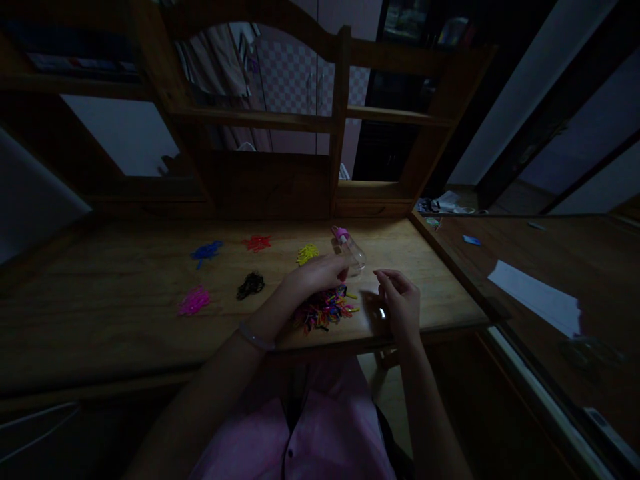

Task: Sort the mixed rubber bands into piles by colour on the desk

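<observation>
My left hand (324, 272) reaches over a mixed pile of colourful rubber bands (327, 312), fingers bent down and drawn together. A speck of red shows by its fingertips; what they hold is too small to make out. To the right, my right hand (401, 300) is raised just over the tabletop, thumb and forefinger pinched, and anything between them cannot be seen. Behind the hands a clear bulb-shaped bottle (354, 257) with a pink cap lies tilted. Yellow rubber bands (307, 253) sit in a small heap just behind my left hand.
Sorted heaps lie farther left: red bands (258, 243), blue bands (206, 251), black bands (251, 285) and pink bands (195, 301). A wooden shelf unit (270, 187) borders the back of the desk (125, 280). White paper (535, 297) lies on the brown surface at right.
</observation>
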Action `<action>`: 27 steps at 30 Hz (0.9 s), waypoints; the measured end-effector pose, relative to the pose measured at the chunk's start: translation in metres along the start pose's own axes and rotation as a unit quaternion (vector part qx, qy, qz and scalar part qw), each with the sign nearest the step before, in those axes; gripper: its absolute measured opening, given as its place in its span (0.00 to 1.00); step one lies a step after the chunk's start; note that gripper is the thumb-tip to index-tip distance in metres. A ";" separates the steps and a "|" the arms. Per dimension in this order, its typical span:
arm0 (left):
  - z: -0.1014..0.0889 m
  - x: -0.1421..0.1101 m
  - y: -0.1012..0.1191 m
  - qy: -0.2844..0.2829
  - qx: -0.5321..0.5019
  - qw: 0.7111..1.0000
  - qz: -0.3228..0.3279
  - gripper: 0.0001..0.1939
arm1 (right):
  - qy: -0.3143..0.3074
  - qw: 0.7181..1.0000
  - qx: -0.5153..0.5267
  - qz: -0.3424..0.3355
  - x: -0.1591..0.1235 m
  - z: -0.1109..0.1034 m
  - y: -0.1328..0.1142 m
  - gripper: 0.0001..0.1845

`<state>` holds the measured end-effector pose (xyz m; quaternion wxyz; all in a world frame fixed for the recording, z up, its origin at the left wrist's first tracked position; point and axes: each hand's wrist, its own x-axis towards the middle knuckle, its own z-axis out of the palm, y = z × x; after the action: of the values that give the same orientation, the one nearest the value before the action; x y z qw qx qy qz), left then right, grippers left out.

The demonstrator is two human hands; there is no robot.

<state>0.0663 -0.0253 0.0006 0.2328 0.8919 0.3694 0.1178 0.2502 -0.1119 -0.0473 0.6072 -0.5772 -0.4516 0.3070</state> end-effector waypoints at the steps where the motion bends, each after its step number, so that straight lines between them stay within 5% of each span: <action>1: 0.000 0.000 -0.001 -0.003 -0.005 1.000 0.002 0.04 | 0.001 1.000 -0.003 -0.001 0.000 0.000 0.000 0.19; 15: -0.017 -0.020 -0.019 -0.034 -0.202 0.978 0.036 0.17 | 0.001 1.000 -0.015 -0.009 0.000 0.000 0.001 0.18; 19: -0.014 -0.024 -0.018 -0.020 -0.252 0.967 0.042 0.12 | -0.017 0.999 -0.026 -0.013 -0.001 0.001 -0.001 0.18; 27: 0.000 -0.021 -0.027 0.065 -0.362 0.930 -0.012 0.10 | -0.160 0.986 -0.045 -0.017 -0.010 0.004 -0.014 0.18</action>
<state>0.0352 -0.0235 -0.0142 0.5169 0.7325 0.3270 0.2987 0.2408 -0.1213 -0.0363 0.5054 -0.5400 -0.5660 0.3642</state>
